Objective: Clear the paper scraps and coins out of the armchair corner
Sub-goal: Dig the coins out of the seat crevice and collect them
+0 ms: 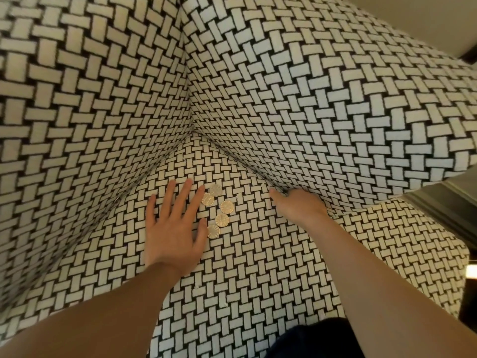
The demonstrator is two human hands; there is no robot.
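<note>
The right hand [299, 205] is blurred and pushed into the crease where the seat cushion [258, 280] of a black-and-cream basketweave-upholstered armchair [103, 99] meets the padded side panel [335, 125]. Its far fingers are lost against the fabric, so whether it grips anything cannot be told; only one finger shows plainly, reaching forward along the crease. Just ahead of that fingertip and between the two hands lie small pale flecks [263, 186], too small and too like the weave to be made out as paper for certain. A dark cloth [309, 339] is cut off by the lower edge of the view, and both forearms run out of the picture at the bottom. The left hand [173, 228] lies palm down on the seat, wrist straight, its four fingers splayed wide and pointing into the chair's corner, its thumb out to the side; it holds nothing. Five round gold-coloured metal coins [222, 220] lie flat on the cushion in a loose curved row just beside this hand, on its thumb side, in the space between it and the right hand. The forefinger tip touches or nearly touches the farthest two coins, and the thumb tip rests at the nearest one. The right hand stays apart from the coins, off to their other side.
</note>
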